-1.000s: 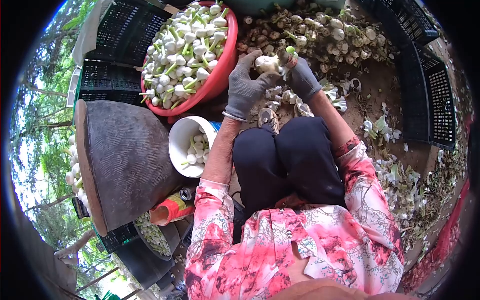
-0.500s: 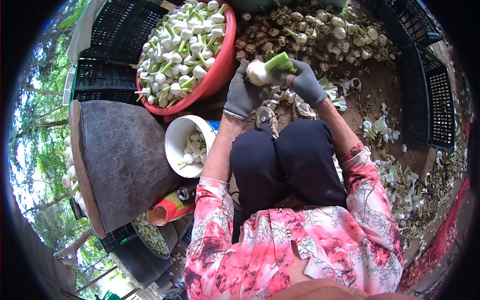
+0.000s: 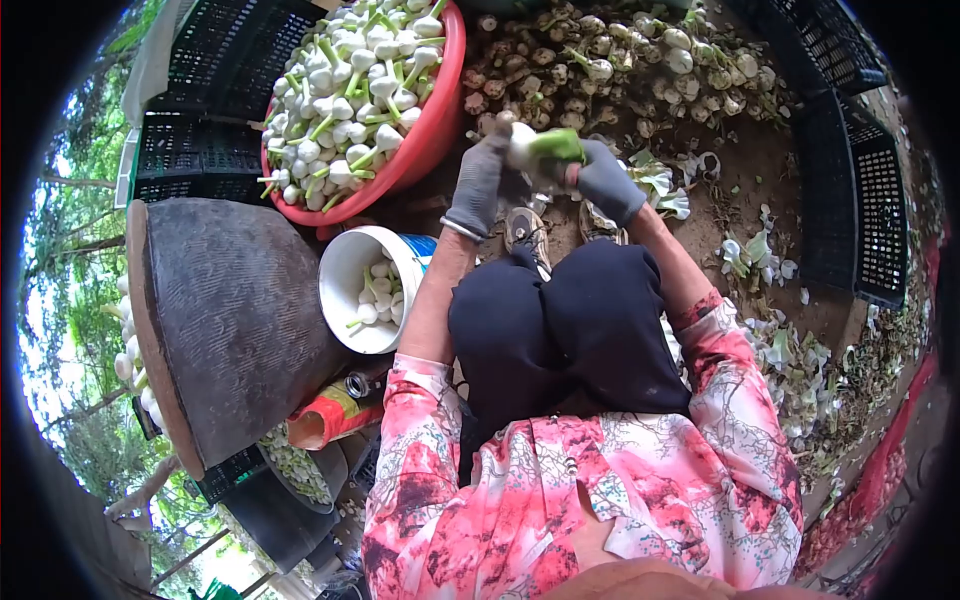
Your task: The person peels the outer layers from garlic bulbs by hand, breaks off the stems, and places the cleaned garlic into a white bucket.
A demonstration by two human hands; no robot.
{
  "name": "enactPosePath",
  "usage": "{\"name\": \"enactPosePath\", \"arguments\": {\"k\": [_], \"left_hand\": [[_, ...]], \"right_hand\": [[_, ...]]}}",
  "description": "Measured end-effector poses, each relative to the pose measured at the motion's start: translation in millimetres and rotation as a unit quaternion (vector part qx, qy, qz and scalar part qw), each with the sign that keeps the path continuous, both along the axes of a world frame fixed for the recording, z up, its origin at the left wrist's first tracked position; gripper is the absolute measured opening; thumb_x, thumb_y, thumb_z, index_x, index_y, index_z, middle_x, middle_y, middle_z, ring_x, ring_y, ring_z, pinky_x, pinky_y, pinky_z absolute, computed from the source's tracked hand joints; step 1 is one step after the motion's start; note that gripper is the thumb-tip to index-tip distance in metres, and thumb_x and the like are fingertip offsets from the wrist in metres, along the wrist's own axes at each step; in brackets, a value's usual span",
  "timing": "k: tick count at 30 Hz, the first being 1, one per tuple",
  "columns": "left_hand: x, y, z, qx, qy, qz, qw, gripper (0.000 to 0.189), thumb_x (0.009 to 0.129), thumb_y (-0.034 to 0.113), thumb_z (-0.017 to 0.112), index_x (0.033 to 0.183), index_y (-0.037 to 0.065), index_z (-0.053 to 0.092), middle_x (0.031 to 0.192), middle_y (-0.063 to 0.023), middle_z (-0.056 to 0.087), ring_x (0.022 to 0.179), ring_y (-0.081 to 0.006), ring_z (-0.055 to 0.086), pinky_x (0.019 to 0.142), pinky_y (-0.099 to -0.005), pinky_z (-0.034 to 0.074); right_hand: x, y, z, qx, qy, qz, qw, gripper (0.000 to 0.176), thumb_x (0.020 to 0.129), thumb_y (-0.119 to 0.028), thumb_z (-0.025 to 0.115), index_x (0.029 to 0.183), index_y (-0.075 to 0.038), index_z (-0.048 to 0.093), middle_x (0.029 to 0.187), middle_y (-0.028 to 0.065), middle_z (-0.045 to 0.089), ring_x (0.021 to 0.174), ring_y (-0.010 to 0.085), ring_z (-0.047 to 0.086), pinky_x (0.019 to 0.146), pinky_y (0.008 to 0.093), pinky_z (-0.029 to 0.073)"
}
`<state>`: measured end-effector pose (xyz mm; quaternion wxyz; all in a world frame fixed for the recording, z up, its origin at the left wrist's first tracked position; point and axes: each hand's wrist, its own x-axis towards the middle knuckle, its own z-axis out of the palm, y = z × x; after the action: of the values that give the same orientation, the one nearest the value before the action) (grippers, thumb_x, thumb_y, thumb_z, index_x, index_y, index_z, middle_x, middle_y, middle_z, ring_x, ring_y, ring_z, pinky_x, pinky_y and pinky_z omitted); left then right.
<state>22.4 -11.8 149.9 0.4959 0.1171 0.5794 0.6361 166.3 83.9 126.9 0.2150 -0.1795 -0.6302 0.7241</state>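
Both my hands wear grey gloves and meet above my shoes. My left hand [image 3: 478,188] is closed on a garlic bulb [image 3: 521,147], white, with a thick green stem pointing right. My right hand [image 3: 608,182] is closed by the stem's cut end. A small reddish spot shows at its fingers, and what they grip is blurred and partly hidden. Left of my hands stands a red tub [image 3: 447,120] heaped with trimmed white garlic. Beyond them lies a pile of untrimmed, soil-stained garlic [image 3: 600,68] on the ground.
A white bucket [image 3: 335,265] with several bulbs stands by my left forearm, beside a large dark tilted vessel [image 3: 235,320]. Black crates [image 3: 880,210] line the right side, more [image 3: 215,150] the upper left. Peeled leaves [image 3: 758,250] litter the soil. A red-yellow packet [image 3: 335,415] lies lower left.
The garlic has turned so its stem points more level to the right. My left fingers have shifted up around the bulb, and my right hand has dropped slightly. The view has shifted a little.
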Motion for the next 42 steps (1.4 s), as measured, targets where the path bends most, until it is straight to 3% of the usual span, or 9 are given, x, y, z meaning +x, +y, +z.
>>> {"name": "enactPosePath", "arguments": {"k": [1, 9, 15, 20, 26, 33, 38, 40, 42], "left_hand": [[0, 2, -6, 0.017, 0.276, -0.042, 0.960, 0.040, 0.082, 0.035, 0.066, 0.099, -0.001, 0.062, 0.081, -0.0057, 0.064, 0.067, -0.0095, 0.061, 0.055, -0.0227, 0.049], [-10, -3, -14, 0.219, -0.261, -0.087, 0.936, 0.052, 0.078, 0.024, 0.069, 0.121, 0.002, 0.048, 0.117, -0.0105, 0.053, 0.109, -0.0238, 0.052, 0.094, -0.0397, 0.042], [-9, -5, -30, 0.155, -0.133, -0.077, 0.976, 0.056, 0.078, 0.031, 0.070, 0.121, 0.001, 0.050, 0.110, -0.0102, 0.057, 0.098, -0.0209, 0.058, 0.082, -0.0348, 0.051], [-11, -3, -26, 0.127, -0.025, -0.048, 0.990, 0.065, 0.079, 0.039, 0.068, 0.127, 0.002, 0.044, 0.111, -0.0090, 0.055, 0.103, -0.0195, 0.055, 0.087, -0.0357, 0.049], [-24, -4, -52, 0.181, -0.170, -0.050, 0.967, 0.049, 0.086, 0.024, 0.063, 0.125, 0.001, 0.045, 0.114, -0.0136, 0.057, 0.102, -0.0241, 0.059, 0.081, -0.0383, 0.054], [-9, 6, -48, 0.075, 0.005, 0.063, 0.995, 0.029, 0.084, 0.012, 0.064, 0.110, 0.002, 0.055, 0.095, -0.0065, 0.061, 0.087, -0.0182, 0.061, 0.076, -0.0314, 0.052], [-19, 6, -44, 0.138, -0.142, 0.147, 0.969, 0.021, 0.087, 0.016, 0.061, 0.101, 0.001, 0.059, 0.091, -0.0095, 0.063, 0.084, -0.0219, 0.064, 0.076, -0.0397, 0.055], [-22, -1, -40, 0.130, -0.144, 0.133, 0.972, 0.024, 0.087, 0.020, 0.061, 0.101, 0.000, 0.059, 0.091, -0.0103, 0.063, 0.084, -0.0224, 0.064, 0.076, -0.0406, 0.055], [-21, -1, -38, 0.105, -0.111, 0.102, 0.983, 0.027, 0.087, 0.022, 0.061, 0.102, 0.000, 0.059, 0.090, -0.0104, 0.063, 0.083, -0.0222, 0.064, 0.076, -0.0397, 0.056]], "right_hand": [[-2, 10, -7, -0.089, -0.031, 0.014, 0.995, 0.027, 0.080, 0.002, 0.046, 0.104, 0.003, 0.059, 0.078, -0.0037, 0.057, 0.067, 0.0015, 0.048, 0.061, 0.0148, 0.040], [-3, 11, -14, -0.176, 0.034, 0.013, 0.984, 0.035, 0.082, -0.020, 0.065, 0.107, 0.003, 0.058, 0.087, 0.0030, 0.064, 0.075, 0.0064, 0.058, 0.065, 0.0201, 0.046], [-12, 12, -2, 0.000, -0.065, -0.096, 0.993, 0.026, 0.080, -0.013, 0.067, 0.101, 0.002, 0.062, 0.085, 0.0042, 0.065, 0.073, 0.0086, 0.059, 0.064, 0.0222, 0.048], [-20, 13, -18, -0.259, 0.042, -0.125, 0.957, 0.022, 0.085, 0.000, 0.052, 0.105, 0.008, 0.056, 0.083, 0.0070, 0.061, 0.068, 0.0076, 0.058, 0.059, 0.0173, 0.050], [-11, 15, -64, -0.569, 0.199, -0.132, 0.787, 0.025, 0.087, 0.003, 0.043, 0.109, 0.013, 0.047, 0.083, 0.0060, 0.057, 0.059, 0.0027, 0.052, 0.055, 0.0113, 0.046], [-18, -6, -24, -0.046, -0.055, -0.069, 0.995, 0.022, 0.078, -0.002, 0.047, 0.093, 0.002, 0.063, 0.078, 0.0036, 0.061, 0.064, 0.0096, 0.054, 0.058, 0.0227, 0.045], [-2, 25, -82, -0.106, -0.053, -0.284, 0.951, 0.016, 0.076, -0.005, 0.051, 0.087, -0.002, 0.064, 0.076, 0.0063, 0.063, 0.068, 0.0135, 0.058, 0.060, 0.0264, 0.047], [16, 42, -114, 0.113, -0.194, -0.225, 0.948, 0.018, 0.077, -0.010, 0.056, 0.093, -0.005, 0.063, 0.079, 0.0102, 0.065, 0.068, 0.0221, 0.062, 0.065, 0.0311, 0.050], [27, 36, -105, 0.399, -0.413, -0.143, 0.806, 0.033, 0.075, -0.021, 0.066, 0.106, -0.008, 0.060, 0.095, 0.0161, 0.064, 0.089, 0.0323, 0.062, 0.081, 0.0392, 0.049]]}}
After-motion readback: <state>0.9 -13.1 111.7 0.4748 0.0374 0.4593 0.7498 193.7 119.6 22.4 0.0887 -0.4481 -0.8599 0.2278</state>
